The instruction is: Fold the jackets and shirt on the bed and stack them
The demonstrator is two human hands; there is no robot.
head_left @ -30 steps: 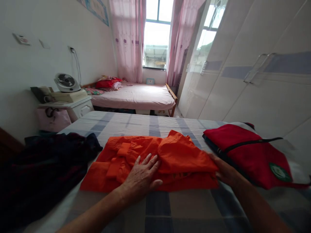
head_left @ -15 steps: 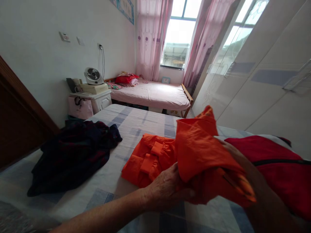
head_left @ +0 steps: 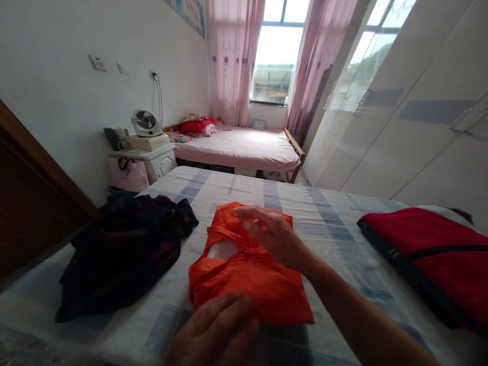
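Observation:
An orange garment (head_left: 263, 290), folded into a compact bundle, lies on the bed in front of me. A whitish patch shows through a gap on its left side. Over its upper part is my right hand (head_left: 272, 234), fingers stretched out and slightly apart, holding nothing. At the near edge of the bundle, my left hand (head_left: 219, 330) is spread flat and blurred; whether it presses on the cloth I cannot tell. Left of the bundle sits a rumpled dark garment (head_left: 125, 254). To the right is a folded red and dark garment (head_left: 434, 239) with a black stripe.
The bed's blue and white checked sheet (head_left: 324, 208) lies under the clothes. Beyond it stand a second bed with a pink sheet (head_left: 244, 147) and a nightstand (head_left: 162, 162) with a small fan (head_left: 146, 123). White wardrobes (head_left: 381, 137) line the right side.
The orange flap that both hands held raised now lies folded over the rest of the garment. Both hands have let go; the right moved left over the bundle, the left moved nearer me.

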